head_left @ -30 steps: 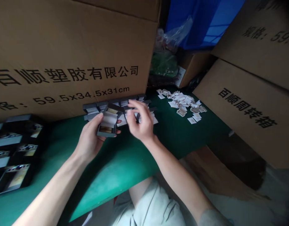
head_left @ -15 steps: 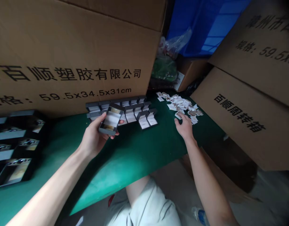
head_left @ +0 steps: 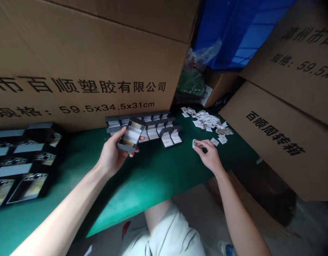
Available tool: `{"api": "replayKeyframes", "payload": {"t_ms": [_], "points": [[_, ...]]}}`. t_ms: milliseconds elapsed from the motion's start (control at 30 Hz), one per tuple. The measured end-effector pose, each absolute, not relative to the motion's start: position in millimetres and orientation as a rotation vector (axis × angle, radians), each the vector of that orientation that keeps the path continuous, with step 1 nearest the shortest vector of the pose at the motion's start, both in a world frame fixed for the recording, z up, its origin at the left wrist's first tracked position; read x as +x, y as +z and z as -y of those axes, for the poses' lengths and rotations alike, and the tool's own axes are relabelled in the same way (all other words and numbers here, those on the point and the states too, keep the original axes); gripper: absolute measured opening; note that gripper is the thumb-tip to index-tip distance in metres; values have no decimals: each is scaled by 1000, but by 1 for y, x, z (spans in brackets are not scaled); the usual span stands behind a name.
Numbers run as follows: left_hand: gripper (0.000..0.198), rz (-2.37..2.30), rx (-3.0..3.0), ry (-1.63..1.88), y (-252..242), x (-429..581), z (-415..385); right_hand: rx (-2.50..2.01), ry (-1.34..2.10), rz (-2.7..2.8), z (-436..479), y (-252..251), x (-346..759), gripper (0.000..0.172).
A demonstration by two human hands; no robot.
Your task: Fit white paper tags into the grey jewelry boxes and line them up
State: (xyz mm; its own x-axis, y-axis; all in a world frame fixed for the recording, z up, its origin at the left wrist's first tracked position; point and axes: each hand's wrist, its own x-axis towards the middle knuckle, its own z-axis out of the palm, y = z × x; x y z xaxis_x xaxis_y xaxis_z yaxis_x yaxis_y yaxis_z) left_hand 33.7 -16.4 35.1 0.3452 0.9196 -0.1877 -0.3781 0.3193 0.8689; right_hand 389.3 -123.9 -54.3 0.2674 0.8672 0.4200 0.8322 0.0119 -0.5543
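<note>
My left hand (head_left: 114,151) is wrapped round a small dark box (head_left: 132,135), held tilted above the table. The box is open toward me, with a white panel across its middle and gold-toned ends. My right hand (head_left: 209,154) pinches a small white insert (head_left: 194,143), apart from the box and just in front of a pile of white inserts (head_left: 206,119). Behind the held box stand rows of similar small dark boxes (head_left: 170,137) with raised lids and white linings. My left fingers partly hide some of them.
More dark boxes (head_left: 27,167) with shiny contents stand at the left on the green table (head_left: 148,174). A large cardboard carton (head_left: 86,53) walls the back. Other cartons (head_left: 276,131) lean in at the right. A blue crate (head_left: 222,32) and a plastic bag (head_left: 192,80) sit behind.
My right hand has drawn back from the pile, toward me and slightly left, with a white insert now in its fingers. My left hand still holds the box; the view has shifted slightly.
</note>
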Motion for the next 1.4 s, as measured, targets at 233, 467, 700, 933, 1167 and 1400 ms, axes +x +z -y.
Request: {"api": "replayKeyframes", "payload": {"t_ms": [233,467,700,933,1167,1400], "points": [[30,-772,820,982,30,34,14,-1910,309,1557,148,-35,367,33],[31,-741,817,990,29,32,14,-1992,645,1705,154,2,337,24],[30,-735,833,1051,29,30,13,-1088,1334,1508,109,23,258,71],[19,-781,599,1308,18,27,2,-691,1567,1472,37,27,213,73],[21,-772,729,1429,15,25,0,-718,1417,1249,32,15,201,51],[25,-830,936,1331,13,27,3,-874,748,1358,34,2,197,35]]}}
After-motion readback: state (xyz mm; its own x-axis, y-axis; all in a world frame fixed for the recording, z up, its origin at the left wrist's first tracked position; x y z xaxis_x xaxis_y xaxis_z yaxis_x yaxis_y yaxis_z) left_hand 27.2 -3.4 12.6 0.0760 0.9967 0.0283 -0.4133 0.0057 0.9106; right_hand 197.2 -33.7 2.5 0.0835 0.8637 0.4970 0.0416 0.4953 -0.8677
